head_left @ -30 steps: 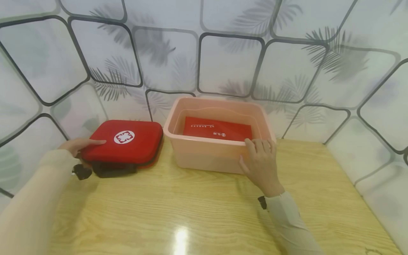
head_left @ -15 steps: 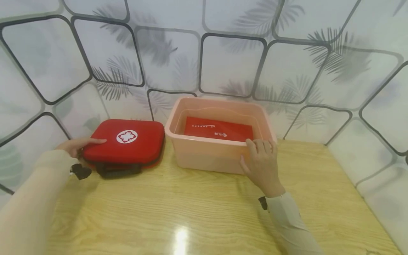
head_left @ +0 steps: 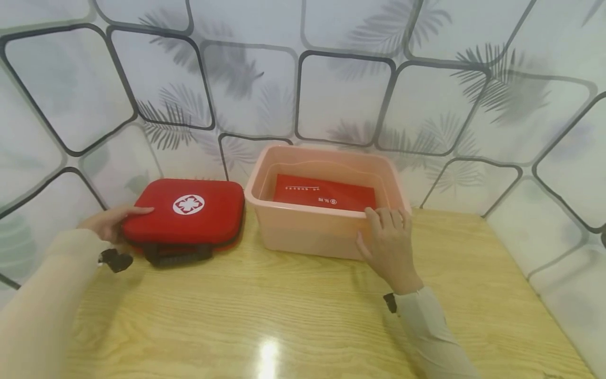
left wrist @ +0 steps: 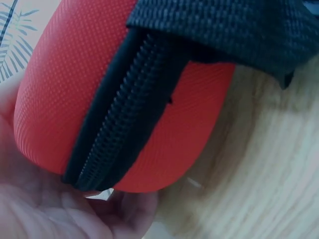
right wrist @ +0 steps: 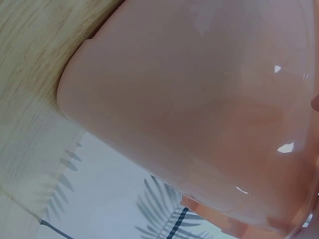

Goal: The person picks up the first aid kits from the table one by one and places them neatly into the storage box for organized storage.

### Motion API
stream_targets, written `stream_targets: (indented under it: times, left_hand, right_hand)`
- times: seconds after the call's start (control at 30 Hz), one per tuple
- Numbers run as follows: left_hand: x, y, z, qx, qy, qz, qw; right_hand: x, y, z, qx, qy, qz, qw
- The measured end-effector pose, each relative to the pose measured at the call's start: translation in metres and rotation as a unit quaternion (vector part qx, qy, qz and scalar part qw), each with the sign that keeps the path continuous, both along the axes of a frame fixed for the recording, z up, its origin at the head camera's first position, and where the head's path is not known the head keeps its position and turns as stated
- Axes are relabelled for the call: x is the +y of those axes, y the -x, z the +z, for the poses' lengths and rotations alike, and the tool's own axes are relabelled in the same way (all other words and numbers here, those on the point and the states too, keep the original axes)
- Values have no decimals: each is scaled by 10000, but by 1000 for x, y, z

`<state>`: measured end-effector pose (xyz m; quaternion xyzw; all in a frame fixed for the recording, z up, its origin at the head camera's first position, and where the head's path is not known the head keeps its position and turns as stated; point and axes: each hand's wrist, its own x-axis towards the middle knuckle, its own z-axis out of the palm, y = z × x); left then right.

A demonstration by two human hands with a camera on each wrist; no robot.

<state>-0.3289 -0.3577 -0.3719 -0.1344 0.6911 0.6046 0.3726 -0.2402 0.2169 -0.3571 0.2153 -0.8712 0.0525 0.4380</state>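
Note:
A red zippered first aid case (head_left: 215,208) with a white round emblem lies flat on the table at the left in the head view. My left hand (head_left: 111,220) holds its left end, thumb on the lid. The left wrist view shows fingers (left wrist: 134,209) curled about that end, beside the black zipper (left wrist: 117,112). To the right stands a pink plastic bin (head_left: 307,231). My right hand (head_left: 390,247) grips its front rim near the right corner, fingers over the edge and thumb against the outer wall. A flat red package (head_left: 326,193) with white print lies inside the bin.
The case's black carry handle (head_left: 182,258) points toward me. A light wooden table (head_left: 303,310) carries both things. Patterned walls (head_left: 345,95) stand close behind the bin and at both sides. A narrow gap separates the case from the bin.
My left hand has shifted slightly left along the case's end, its wrist a little lower. The right hand and the bin have stayed in place.

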Motion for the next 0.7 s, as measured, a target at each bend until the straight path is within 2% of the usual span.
stream_targets:
  times: [0.07, 0.3, 0.53, 0.7]
  left_hand:
    - [-1, -2, -1, -66, -86, 1, 9999]
    - [-9, -7, -3, 42, -134, -25, 9999]
    - [-11, -9, -5, 185, -429, -383, 9982]
    - [-12, -12, -11, 411, -372, -308, 9980]
  right_hand:
    - [0, 0, 0, -28, -7, -9, 10000]
    - [0, 0, 0, -4, -19, -12, 10000]
    - [0, 0, 2, -6, -48, -40, 10000]
    - [0, -1, 2, -18, -41, -41, 10000]
